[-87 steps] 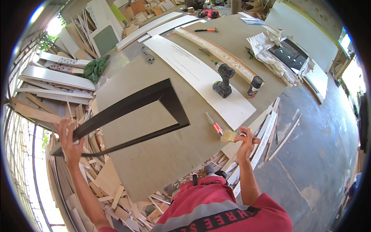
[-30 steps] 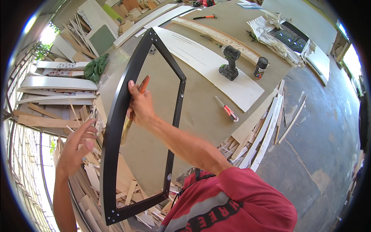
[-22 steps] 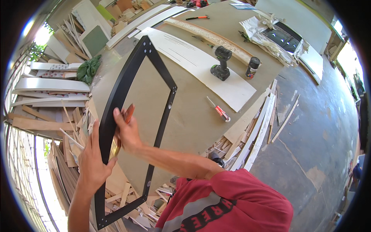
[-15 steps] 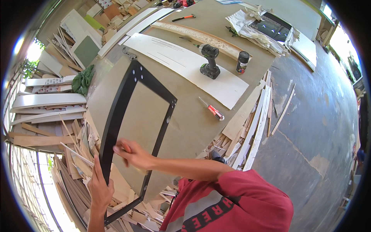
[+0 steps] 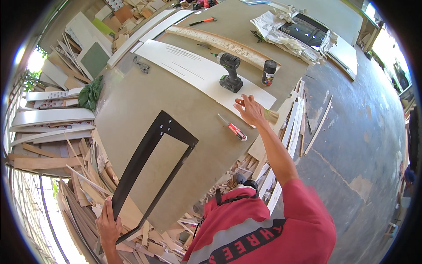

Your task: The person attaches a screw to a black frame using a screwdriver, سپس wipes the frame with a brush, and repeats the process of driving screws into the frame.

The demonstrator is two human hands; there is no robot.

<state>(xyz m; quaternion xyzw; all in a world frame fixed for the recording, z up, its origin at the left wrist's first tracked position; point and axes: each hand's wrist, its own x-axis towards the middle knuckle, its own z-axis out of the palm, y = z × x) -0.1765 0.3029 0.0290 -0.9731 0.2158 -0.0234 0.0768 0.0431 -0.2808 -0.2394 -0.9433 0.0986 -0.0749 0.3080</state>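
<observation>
Two hands work far apart here. The right hand [image 5: 251, 110] reaches forward on a long, nearly straight arm over the counter [image 5: 132, 101]; the left hand [image 5: 108, 225] is drawn in low at the counter's near corner, forearm coming up from the lower edge.

The black frame [image 5: 151, 152] is a flat, matt, four-sided outline with small pale screw heads at its far corner. It lies on the dull brown board of the counter, its near end jutting past the edge over a heap of splintered wood offcuts [image 5: 83, 176].

Beyond it lies a long white panel [image 5: 193, 70], smooth and slightly curved, with a dark cordless drill [image 5: 231, 72] standing upright on it and a black spray can [image 5: 268, 72] just beside. A red-handled screwdriver [image 5: 233, 128] lies on the bare counter, near the right hand.

The left hand is closed around the frame's near left bar, fingers wrapped over it. The right hand is loosely curled with the fingers spread a little, resting at the white panel's near end; something small and orange shows at the fingertips, and a pale brush-like end sticks out just past the hand, but whether it grips these cannot be told.
</observation>
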